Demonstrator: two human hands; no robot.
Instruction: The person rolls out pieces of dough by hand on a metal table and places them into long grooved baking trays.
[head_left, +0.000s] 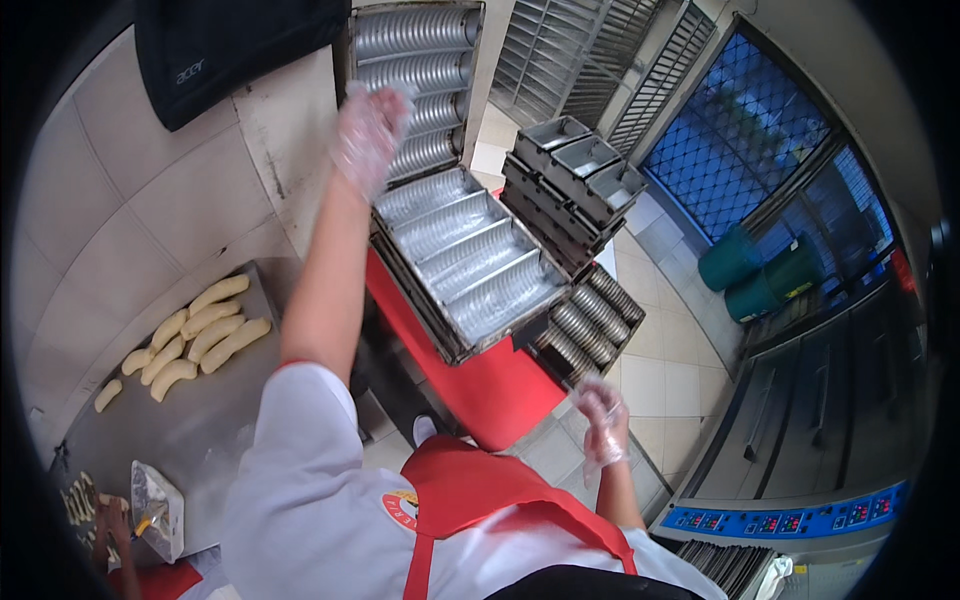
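My left hand (372,130), in a clear plastic glove, reaches up with curled fingers in front of a ribbed metal pan panel (420,75); what it grips, if anything, is unclear. Just below lies a greased pan (470,255) with four long ribbed compartments, atop other pans over a red surface (480,400). My right hand (600,410), also gloved, is lower right, fingers loosely bent and empty, below a stack of ribbed pans (590,325). Another stack of compartmented pans (570,190) stands behind.
At left, dough pieces (215,330) lie on a steel table (220,420), near a white container (160,500) and a co-worker's hand (113,520). A black bag-like object (230,45) is upper left. Green bins (750,285) and an oven (800,420) stand at right.
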